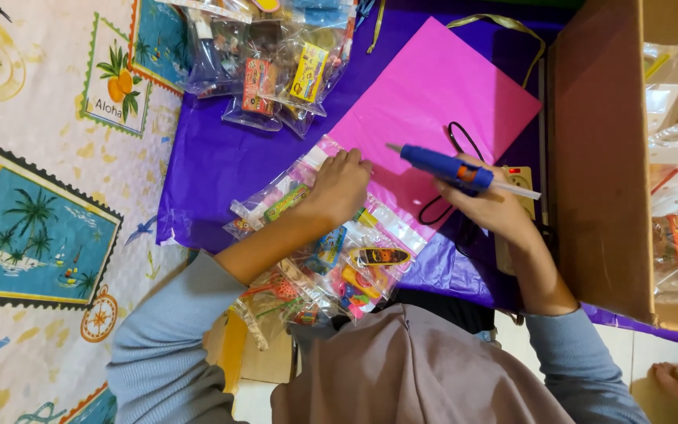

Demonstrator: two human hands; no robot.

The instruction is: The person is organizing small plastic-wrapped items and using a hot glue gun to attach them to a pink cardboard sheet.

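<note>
— How is the blue glue gun point(447, 169) lying, and where is it held?

— It is gripped in the right hand point(490, 206), fingers closed around its handle, above the lower edge of the pink paper sheet point(433, 102). Its long axis runs nearly level across the view, tilted slightly: the metal nozzle is pointed toward the left hand, while a pale glue stick is seen jutting out of the back toward the cardboard box point(602, 157).

— And the left hand point(340, 184)?

— It is laid knuckles-up on a clear packet of small toys point(355, 259), pressed at the packet's upper end, just beside the pink sheet's corner. Whether anything is pinched under the fingers cannot be told.

— What lies around that?

— A purple sheet point(221, 165) is spread under the pink one, over a tabletop cloth printed with palm trees point(33, 235). More clear toy packets point(276, 71) are heaped at the top, cut off by the frame edge. A black cord point(464, 141) is looped on the pink sheet.

— What is hard to make out?

— A beige object point(521, 184) behind the right hand is mostly hidden. The box's contents are glimpsed only as shiny wrapped packets, and the lower packets are covered by the person's sleeve and head covering.
</note>
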